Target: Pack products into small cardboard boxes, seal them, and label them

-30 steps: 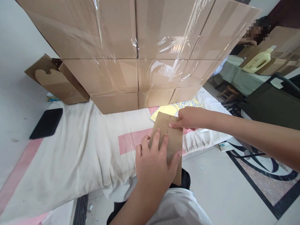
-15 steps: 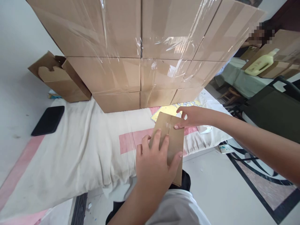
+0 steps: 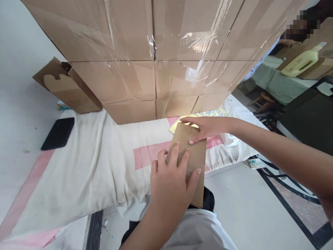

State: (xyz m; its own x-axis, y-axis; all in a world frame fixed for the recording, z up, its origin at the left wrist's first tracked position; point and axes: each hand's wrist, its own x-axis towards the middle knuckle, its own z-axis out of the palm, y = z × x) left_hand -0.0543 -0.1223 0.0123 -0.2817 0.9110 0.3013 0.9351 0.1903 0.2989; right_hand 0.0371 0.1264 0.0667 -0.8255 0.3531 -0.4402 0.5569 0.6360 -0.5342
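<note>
Single view from a camera on the person's head, facing forward and down past the wearer's white clothing [image 3: 199,231]. The left hand [image 3: 170,177] and right hand [image 3: 205,127] are close below it; wrapped cartons [image 3: 119,81] rise just ahead, floor [image 3: 234,205] lower right.

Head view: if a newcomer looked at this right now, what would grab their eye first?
Probably the wall of cardboard boxes behind shiny clear plastic, filling the upper middle. Below it, the left hand lies spread on a narrow cardboard piece, with the right hand at its far end. At upper right, a pale yellow jug stands out on a cloth-covered table.
</note>
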